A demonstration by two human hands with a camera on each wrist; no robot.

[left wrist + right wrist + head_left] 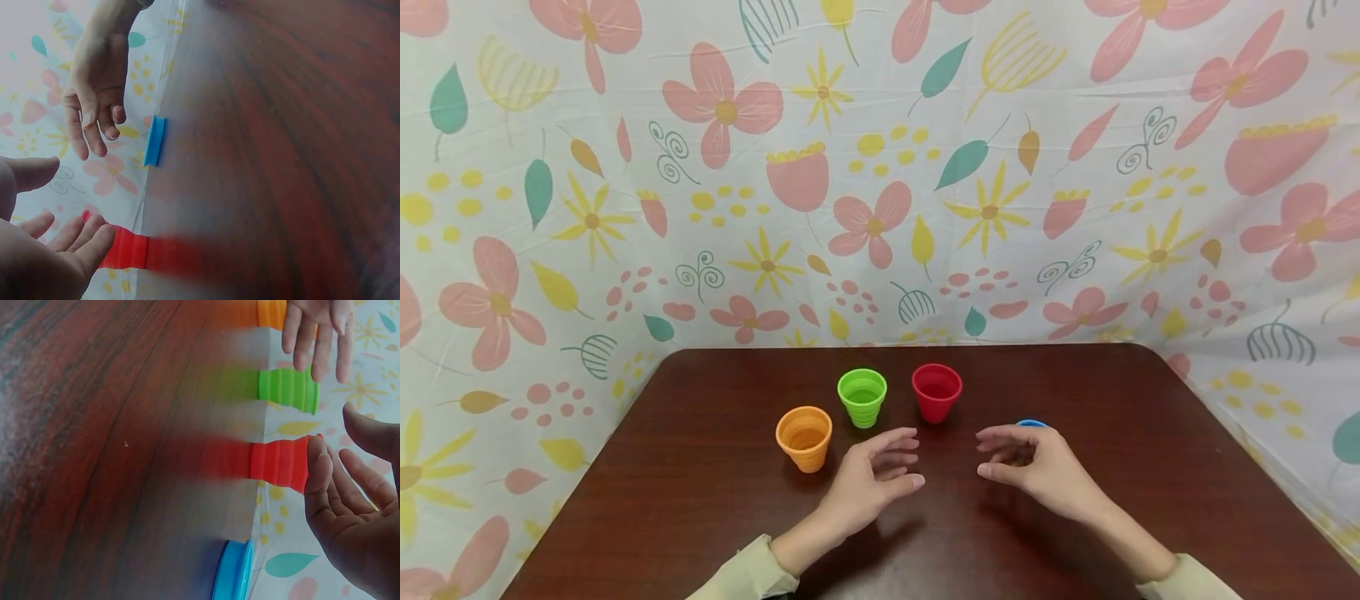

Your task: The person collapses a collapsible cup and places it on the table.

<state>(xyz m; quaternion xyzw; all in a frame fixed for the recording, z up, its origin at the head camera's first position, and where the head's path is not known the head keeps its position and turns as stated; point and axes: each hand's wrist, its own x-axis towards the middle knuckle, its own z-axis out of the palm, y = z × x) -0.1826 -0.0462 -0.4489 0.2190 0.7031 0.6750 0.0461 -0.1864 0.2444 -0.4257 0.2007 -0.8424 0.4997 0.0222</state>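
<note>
An orange cup [805, 439], a light green cup [862, 398] and a red cup [936, 392] stand upright on the dark table, all with ridged sides. My left hand [874, 483] hovers in front of the green cup, fingers loosely bent and holding nothing. Facing it from the other side, my right hand [1037, 469] is also in the air with nothing in it. Behind the right hand lies a blue thing, mostly hidden in the head view; the right wrist view shows it as a low, flattened blue cup [233, 570] with a rim.
The brown wooden table [700, 517] has rounded far corners. A white cloth [880, 283] printed with flowers and leaves hangs behind it and along its sides.
</note>
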